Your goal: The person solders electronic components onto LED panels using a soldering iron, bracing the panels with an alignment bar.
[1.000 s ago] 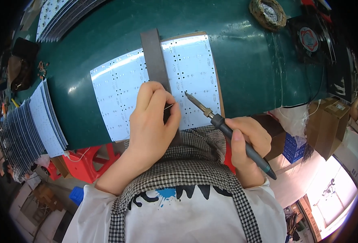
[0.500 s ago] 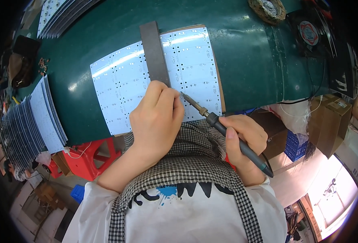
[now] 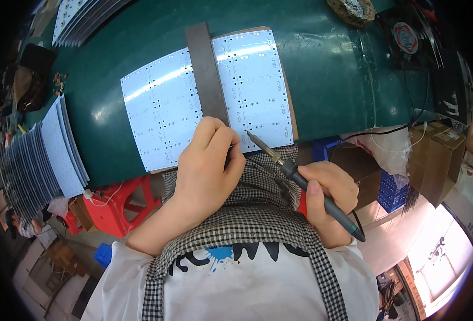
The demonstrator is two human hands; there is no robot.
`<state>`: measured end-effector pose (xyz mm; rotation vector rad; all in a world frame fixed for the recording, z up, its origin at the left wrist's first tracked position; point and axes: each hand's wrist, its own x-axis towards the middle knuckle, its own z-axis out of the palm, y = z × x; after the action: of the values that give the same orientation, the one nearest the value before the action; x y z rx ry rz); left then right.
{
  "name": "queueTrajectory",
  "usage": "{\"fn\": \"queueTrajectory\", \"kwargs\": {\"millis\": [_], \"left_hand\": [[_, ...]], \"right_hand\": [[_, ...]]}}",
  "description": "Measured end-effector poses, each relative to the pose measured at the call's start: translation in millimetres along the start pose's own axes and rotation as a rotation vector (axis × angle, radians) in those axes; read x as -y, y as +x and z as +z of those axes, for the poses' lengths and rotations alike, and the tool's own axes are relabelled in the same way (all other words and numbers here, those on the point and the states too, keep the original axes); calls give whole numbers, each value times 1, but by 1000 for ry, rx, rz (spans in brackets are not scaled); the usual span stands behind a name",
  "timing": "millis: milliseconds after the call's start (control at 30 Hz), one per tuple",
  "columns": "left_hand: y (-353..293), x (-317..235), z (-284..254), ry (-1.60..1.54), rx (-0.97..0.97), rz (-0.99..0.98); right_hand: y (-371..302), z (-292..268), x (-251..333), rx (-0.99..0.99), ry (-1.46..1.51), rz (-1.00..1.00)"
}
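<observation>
A white circuit board panel (image 3: 260,91) with rows of small dark holes and marks lies on a brown backing sheet. Across its middle rests a dark grey flat bar (image 3: 207,69), pointing away from me. My left hand (image 3: 207,166) is closed at the bar's near end, its fingertips pinched together; whatever they hold is hidden. In my right hand (image 3: 330,192) is a soldering iron (image 3: 292,171), gripped like a pen by its dark handle. Its tip points to the far left and is at the board just right of the bar, close to my left fingers.
Upright stacks of similar panels stand at the left (image 3: 63,150) and far left (image 3: 89,21) of the green table (image 3: 327,80). A rough, round tip-cleaner holder (image 3: 354,12) and a black fan (image 3: 405,37) sit far right. Below are a red stool (image 3: 119,208) and cardboard boxes (image 3: 434,160).
Both hands have shifted slightly toward me and to the right. The iron's tip has moved along the board toward its near edge. Grips look the same.
</observation>
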<state>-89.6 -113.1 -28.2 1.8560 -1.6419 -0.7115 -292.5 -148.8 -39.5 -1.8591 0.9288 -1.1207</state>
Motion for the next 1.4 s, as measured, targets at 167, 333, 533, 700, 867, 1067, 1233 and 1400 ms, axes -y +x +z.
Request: {"fn": "queueTrajectory", "kwargs": {"millis": [167,333,533,700,867,1067,1233,1400], "left_hand": [[-4,2,5,19,-29,46],[-3,1,7,53,-61,49],[-2,0,10,117,-73,81],[-2,0,5,60,-21,27],[-1,5,-10,-128,55,-70],[-20,39,-44,-945,5,-375],[-48,93,-84,27,-653,-279],[-38,125,-138,167,-1049,-215]], "right_hand": [[-4,3,-3,-6,-6,-35],[-6,4,-2,8,21,-17],[-9,5,1,32,-13,0],[-18,3,9,68,-22,45],[-20,-7,1,-70,-22,68],[29,-29,-7,-379,-238,93],[96,-34,-41,-377,-609,-139],[122,-32,-94,-348,-926,-285]]}}
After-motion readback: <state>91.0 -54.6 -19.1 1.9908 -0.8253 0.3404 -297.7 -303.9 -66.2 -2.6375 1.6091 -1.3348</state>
